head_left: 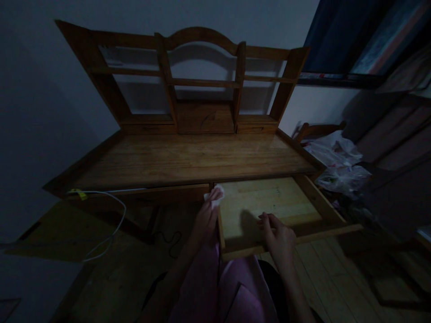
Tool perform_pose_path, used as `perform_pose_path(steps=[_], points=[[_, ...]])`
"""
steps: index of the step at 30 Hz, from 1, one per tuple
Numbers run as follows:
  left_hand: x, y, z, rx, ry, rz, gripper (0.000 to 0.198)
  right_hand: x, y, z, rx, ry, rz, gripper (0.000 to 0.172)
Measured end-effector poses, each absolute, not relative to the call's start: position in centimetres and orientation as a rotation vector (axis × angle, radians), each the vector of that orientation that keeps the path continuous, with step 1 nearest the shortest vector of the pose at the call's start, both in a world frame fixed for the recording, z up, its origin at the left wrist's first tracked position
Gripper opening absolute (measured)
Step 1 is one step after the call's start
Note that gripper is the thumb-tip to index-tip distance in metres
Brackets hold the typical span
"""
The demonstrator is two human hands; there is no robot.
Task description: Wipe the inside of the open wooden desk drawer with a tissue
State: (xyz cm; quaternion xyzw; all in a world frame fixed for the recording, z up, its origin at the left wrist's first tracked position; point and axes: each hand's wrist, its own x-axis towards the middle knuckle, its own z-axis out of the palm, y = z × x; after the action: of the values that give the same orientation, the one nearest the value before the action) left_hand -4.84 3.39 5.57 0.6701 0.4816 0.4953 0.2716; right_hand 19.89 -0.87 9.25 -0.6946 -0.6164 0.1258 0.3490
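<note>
The drawer (249, 211) is pulled out from the right half of the wooden desk (188, 157), showing a pale bare bottom. Against the drawer's left side, near the desk edge, my left hand (205, 217) presses a white wipe (218, 190) with its fingers over it. Over the drawer's front panel (323, 233) hovers my right hand (279, 235), its fingers loosely curled in and nothing visible in them. The dim light hides whether that hand touches the panel.
A shelf hutch (202, 83) stands along the desk's back. On the left, a white cable (123, 211) with a yellow tag hangs off the desk edge. Plastic bags (336, 152) lie by a wooden chair (319, 130) at right. My lap is under the drawer.
</note>
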Motion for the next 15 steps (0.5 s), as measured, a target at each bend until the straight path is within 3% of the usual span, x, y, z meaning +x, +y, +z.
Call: perform_pose_path(steps=[5,15], points=[[-3.6,3.5,4.5,2.073,1.149,1.147,0.042,20.0,-0.8,9.1,-1.828,-1.612,0.324,0.043],[-3.7,-4.1,5.7,1.728,1.098,1.086,0.041,19.9,-0.9,9.2,-1.832,-1.615,0.293,0.043]])
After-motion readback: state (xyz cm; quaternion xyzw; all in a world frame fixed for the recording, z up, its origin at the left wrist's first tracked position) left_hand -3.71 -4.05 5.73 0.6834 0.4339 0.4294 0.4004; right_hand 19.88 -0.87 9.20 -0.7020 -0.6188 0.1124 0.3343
